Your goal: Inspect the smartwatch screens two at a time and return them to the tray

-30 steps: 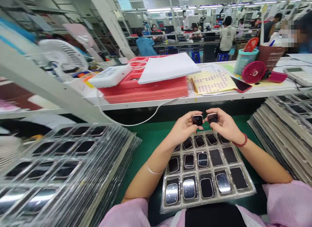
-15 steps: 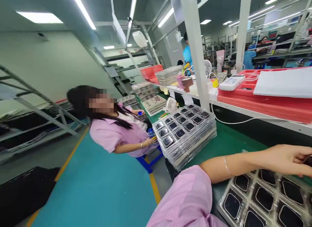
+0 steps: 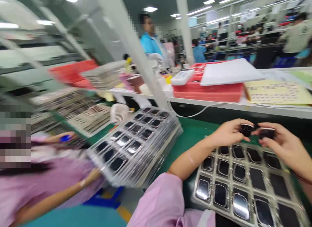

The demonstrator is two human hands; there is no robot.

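Observation:
In the head view, my left hand point(image 3: 230, 132) pinches a small dark watch case point(image 3: 246, 129) between thumb and fingers. My right hand point(image 3: 285, 145) grips a second dark watch case point(image 3: 267, 133) close beside the first. Both are held above the far edge of a clear plastic tray point(image 3: 211, 206). Rounded-square dark watch pieces point(image 3: 221, 194) fill many of the tray's pockets, and some at the right look flat black. To the left leans a tall stack of similar clear trays point(image 3: 158, 158), its top one loaded with watch pieces.
A co-worker in a pink sleeve point(image 3: 60, 178) sits left, one hand near the stack. A small white fan point(image 3: 119, 113) stands behind it. A shelf along the back carries a red tray point(image 3: 207, 95), white papers point(image 3: 226, 72) and a yellow sheet point(image 3: 280, 92). A slanted white post point(image 3: 136, 54) rises there.
My view has swung right, so the co-worker and the tray stack sit further left. My right hand has come into view with a watch case, and more of the tray shows.

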